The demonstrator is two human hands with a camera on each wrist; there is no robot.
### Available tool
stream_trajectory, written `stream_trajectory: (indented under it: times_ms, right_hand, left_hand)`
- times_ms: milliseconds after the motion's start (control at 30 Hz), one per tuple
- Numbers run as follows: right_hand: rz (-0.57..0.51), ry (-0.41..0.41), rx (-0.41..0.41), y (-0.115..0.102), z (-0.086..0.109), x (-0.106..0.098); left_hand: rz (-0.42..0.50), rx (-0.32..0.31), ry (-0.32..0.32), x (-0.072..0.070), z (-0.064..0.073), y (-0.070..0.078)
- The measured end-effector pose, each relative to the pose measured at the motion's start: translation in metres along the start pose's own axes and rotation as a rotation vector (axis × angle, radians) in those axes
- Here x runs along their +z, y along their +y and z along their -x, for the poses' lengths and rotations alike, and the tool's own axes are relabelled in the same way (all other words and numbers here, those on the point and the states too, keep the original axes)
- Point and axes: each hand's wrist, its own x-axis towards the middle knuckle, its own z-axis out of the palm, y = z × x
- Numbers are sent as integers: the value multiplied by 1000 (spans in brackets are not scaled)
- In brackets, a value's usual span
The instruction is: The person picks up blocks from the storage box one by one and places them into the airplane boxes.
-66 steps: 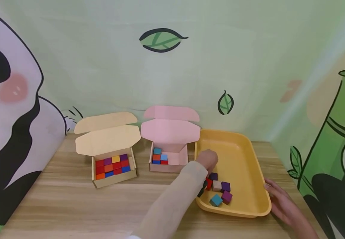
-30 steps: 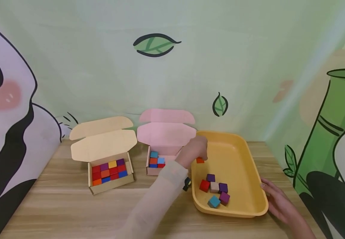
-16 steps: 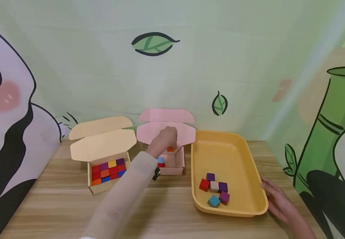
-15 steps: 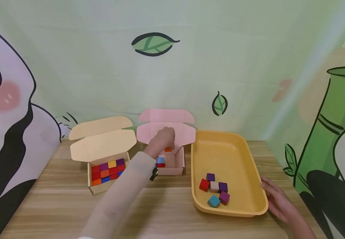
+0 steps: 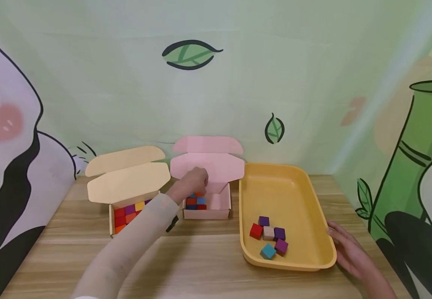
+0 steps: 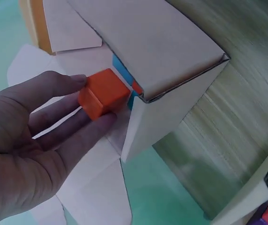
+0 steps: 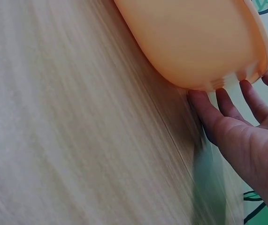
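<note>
My left hand (image 5: 191, 181) is over the back left of the pink box (image 5: 206, 214). In the left wrist view, its thumb and fingers pinch an orange cube (image 6: 106, 89) beside the box opening. Inside the box, blue, red and orange cubes are stacked along the left side, with a light blue cube (image 5: 201, 200) near the front. My right hand (image 5: 348, 254) is at the right side of the yellow tray (image 5: 294, 199). Its loosely bent fingers (image 7: 256, 105) touch the tray's outer wall, gripping nothing.
Several loose cubes, among them a red cube (image 5: 256, 231) and a teal cube (image 5: 268, 251), lie in the tray's near left part. A cream box (image 5: 112, 220) filled with coloured cubes stands left, partly hidden by my left forearm. Both box lids stand open against the green backdrop.
My left hand has picked an orange cube out of the tray and carried it left to the pink box, lowering it toward the left side. The right hand stays at the tray.
</note>
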Motion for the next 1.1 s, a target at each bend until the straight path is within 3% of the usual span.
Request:
stream_trajectory:
  times_ms: [167,300,700,933,1100]
  right_hand:
    - [-5,-8,2,-1,0,-1]
    - [-15,-7,2,-1,-1,0]
    - [-45,-22,-38,1,1,-2]
    - [-51,-25,-41,2,2,-1]
    - [-35,-16,-32,2,1,-2]
  left_hand:
    - [-18,49,-7,1,0,6]
    - [-34,30,-32,3,2,7]
    - [-360,135,-37,22,-7,4]
    - [-519,156,-37,26,0,11]
    - [-518,147,-48,20,5,16]
